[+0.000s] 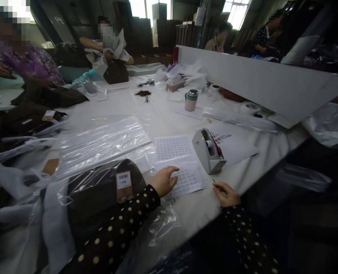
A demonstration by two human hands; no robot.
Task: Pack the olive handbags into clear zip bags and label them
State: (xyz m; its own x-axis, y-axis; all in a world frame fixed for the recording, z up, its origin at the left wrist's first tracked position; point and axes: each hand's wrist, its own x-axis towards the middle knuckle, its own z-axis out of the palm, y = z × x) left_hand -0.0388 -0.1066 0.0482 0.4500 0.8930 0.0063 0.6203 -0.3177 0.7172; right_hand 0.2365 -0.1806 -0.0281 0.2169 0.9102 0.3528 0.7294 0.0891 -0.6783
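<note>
Left hand [164,182]: grip apart, thumb and forefinger spread with a gap between, palm down over the lower printed sheet [190,177]. Cannot tell if the fingers touch the paper.

Right hand [227,195]: low at the near edge of the desk [196,219], to the right of the same sheet. Thumb and forefinger drawn close at the tips; a small dark sliver [213,181] shows right there. Cannot tell whether the grip is clamped on it.

Both sleeves dark with pale dots. Lower sheet overlaps a second printed sheet [171,146], rows of small print on each. Just right of them, a grey tape dispenser [213,165], set at a slant beside a paper with handwriting [241,146].

Left of the left hand: dark bag [93,194] under clear plastic, brown tag with white barcode label [124,180] on it. Beyond the bag, flat clear plastic sleeves [106,142].

Farther out: pink cup with steel lid [191,102], upright on a paper; white partition [243,82] along the right. Across the desk, a co-worker [91,42] with white material at another dark bag [116,72].
</note>
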